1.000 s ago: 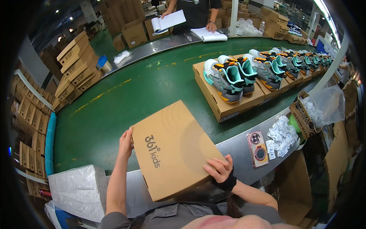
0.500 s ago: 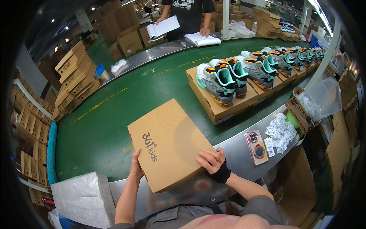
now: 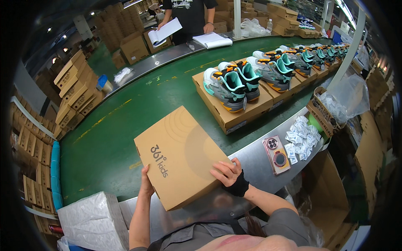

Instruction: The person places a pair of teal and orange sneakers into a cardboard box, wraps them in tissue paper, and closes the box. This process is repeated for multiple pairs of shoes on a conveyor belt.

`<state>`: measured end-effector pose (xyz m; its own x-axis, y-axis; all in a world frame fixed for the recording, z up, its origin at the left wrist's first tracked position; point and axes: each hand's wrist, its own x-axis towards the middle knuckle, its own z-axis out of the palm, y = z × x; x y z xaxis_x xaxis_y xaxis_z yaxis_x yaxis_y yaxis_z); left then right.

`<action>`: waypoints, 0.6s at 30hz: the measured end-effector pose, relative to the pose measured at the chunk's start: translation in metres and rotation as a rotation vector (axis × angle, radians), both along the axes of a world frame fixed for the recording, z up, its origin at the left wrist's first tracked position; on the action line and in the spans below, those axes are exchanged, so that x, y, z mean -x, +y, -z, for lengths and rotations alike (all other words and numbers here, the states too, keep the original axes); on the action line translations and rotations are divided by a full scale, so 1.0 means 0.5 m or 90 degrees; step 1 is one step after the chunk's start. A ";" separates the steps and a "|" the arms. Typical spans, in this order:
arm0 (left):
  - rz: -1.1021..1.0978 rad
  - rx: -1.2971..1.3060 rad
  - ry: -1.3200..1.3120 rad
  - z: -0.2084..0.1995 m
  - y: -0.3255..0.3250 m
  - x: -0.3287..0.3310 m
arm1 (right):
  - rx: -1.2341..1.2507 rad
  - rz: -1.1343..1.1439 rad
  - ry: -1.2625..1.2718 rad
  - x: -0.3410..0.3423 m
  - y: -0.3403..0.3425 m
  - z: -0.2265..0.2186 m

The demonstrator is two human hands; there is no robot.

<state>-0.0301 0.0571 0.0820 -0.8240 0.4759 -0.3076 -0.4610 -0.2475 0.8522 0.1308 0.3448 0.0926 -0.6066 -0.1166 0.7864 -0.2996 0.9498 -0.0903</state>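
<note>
A closed brown shoebox [image 3: 180,154] with dark printing on its lid sits tilted in front of me, over the steel edge and the green belt. My left hand [image 3: 146,182] grips its left side, the fingers partly hidden behind the box. On the right side, my right hand [image 3: 229,173], in a black wrist wrap, presses its fingers over the lid's edge. Beyond the box, a pair of grey, white and mint sneakers [image 3: 233,87] with orange trim stands on another shoebox [image 3: 229,116]. More pairs on boxes run back in a row to the far right.
On the steel ledge [image 3: 255,167] to my right lie a phone [image 3: 276,155] and a pile of white sachets [image 3: 302,139]. A wrapped white stack [image 3: 93,221] stands at lower left, and stacked shoeboxes [image 3: 77,90] at far left. A person [image 3: 189,19] with papers stands across the belt [image 3: 113,138].
The whole view has shifted slightly, so the surroundings sit a little further left and up. Both hands keep their hold on the shoebox, which stays almost in the same place before me.
</note>
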 end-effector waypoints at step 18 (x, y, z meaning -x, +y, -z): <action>-0.034 0.016 0.002 -0.013 0.023 -0.010 | -0.008 0.000 -0.020 -0.004 0.023 -0.011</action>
<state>-0.0251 0.0686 0.0886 -0.8488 0.4235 -0.3164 -0.4451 -0.2498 0.8599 0.1328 0.3562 0.0982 -0.6307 -0.1255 0.7658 -0.2964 0.9510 -0.0883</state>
